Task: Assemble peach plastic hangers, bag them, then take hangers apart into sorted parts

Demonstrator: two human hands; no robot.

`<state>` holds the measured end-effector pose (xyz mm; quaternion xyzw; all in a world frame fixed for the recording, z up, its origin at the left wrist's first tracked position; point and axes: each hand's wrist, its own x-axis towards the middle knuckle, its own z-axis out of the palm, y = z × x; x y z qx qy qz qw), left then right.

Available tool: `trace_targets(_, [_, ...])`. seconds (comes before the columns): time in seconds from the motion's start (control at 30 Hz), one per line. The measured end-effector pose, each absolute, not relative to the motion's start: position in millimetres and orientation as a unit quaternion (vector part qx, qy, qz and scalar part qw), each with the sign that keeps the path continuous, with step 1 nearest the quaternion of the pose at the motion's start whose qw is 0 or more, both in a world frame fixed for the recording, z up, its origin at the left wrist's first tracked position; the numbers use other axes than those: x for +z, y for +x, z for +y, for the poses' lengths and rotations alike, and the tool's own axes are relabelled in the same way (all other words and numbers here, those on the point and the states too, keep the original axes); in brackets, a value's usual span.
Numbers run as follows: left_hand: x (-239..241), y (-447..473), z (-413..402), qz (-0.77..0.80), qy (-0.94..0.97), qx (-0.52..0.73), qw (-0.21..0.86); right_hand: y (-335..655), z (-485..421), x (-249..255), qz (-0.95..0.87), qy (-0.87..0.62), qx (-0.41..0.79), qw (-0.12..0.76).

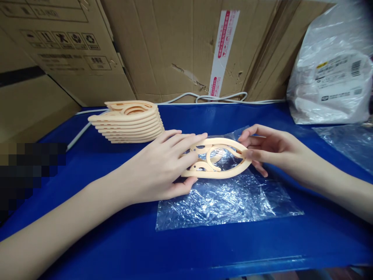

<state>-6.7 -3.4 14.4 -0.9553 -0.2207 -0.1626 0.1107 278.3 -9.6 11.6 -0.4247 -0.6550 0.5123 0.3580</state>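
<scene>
A single beige plastic frame [218, 174], oval with curled inner parts, is held level at the middle of the blue tabletop [204, 245], its length roughly parallel to the near edge. The left hand [163, 165] spans its left end, fingers over the frame and thumb at the near rim; the right hand [271, 149] pinches the pointed right end between thumb and forefinger, the other fingers loosely spread. The step in hand is judged to be two-handed positioning of this piece; any move from here calls for a light, even hold at both ends, since the film below could slide or cling.

Beneath the frame lies a clear plastic bag [233, 202], flat and creased, with nothing visible inside; whether the two touch cannot be told. Toward the far left corner stands a stack of similar frames [131, 124]. A white plastic bag [332, 85] bulges at the far right corner, its contents indistinct. Along the far edge run a white cable [262, 102] and a cardboard carton [175, 50], its interior hidden.
</scene>
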Motion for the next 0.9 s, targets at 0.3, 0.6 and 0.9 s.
trace_targets(0.3, [17,-6,-6,-0.201,-0.947,-0.221,0.116,281,-21,10,-0.820,-0.413,0.254,0.304])
trace_targets(0.6, [19,-6,-10,-0.179,-0.940,-0.271,0.106,276,-27,12,-0.895,-0.343,0.088,0.271])
trace_targets(0.9, [24,-12,-7,-0.281,-0.941,-0.170,-0.085,309,-13,36,-0.878,-0.389,0.145,0.238])
